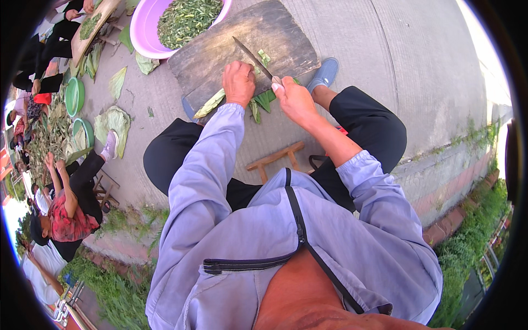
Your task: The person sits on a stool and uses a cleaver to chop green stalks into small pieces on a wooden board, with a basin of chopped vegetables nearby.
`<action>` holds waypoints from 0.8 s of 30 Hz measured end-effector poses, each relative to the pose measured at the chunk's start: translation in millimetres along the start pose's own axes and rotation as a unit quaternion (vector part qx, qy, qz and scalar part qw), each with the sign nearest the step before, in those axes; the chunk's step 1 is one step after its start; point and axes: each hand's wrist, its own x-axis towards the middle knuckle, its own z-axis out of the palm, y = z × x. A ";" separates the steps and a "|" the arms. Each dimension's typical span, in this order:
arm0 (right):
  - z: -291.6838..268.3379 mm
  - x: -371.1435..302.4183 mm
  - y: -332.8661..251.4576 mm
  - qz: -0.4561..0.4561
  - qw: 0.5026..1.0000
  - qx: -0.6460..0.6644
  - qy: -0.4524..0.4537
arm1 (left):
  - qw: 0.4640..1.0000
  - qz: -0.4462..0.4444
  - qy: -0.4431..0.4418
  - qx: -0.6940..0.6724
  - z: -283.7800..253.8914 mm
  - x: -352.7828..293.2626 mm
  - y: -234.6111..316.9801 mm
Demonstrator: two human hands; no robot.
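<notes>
On concrete [352,44], a pink basin [144,26] holds chopped leaves [184,23].

From afar, I see daylit concrete pavement [434,71] (a dark seam [387,44] crosses it), weeds [467,258] growing beside reddish edging [443,227].

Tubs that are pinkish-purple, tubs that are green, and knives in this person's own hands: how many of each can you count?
Pinkish-purple tub: 1
Green tubs: 2
Knife in the right hand: 1
Total: 4
</notes>
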 end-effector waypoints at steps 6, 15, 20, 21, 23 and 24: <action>-4.5 -3.6 -1.7 -0.010 0.999 -0.006 -0.030 | 0.999 0.014 0.009 -0.039 -1.6 -2.8 -11.9; -2.3 -22.9 7.3 0.002 0.999 -0.008 -0.042 | 0.999 -0.006 -0.009 -0.046 0.9 -2.1 -14.4; 4.3 -24.7 10.1 0.020 0.998 -0.016 -0.048 | 0.999 -0.003 -0.005 -0.039 2.1 -1.5 -12.5; 4.9 -24.1 9.0 0.027 0.998 -0.016 -0.051 | 0.999 -0.004 -0.004 -0.039 2.1 -1.6 -12.9; 6.2 -22.9 6.2 0.032 0.998 -0.020 -0.054 | 0.999 -0.001 -0.002 -0.035 1.9 -1.8 -13.7; 7.1 -22.6 5.8 0.038 0.997 -0.024 -0.056 | 0.999 -0.001 -0.002 -0.035 2.2 -1.8 -13.6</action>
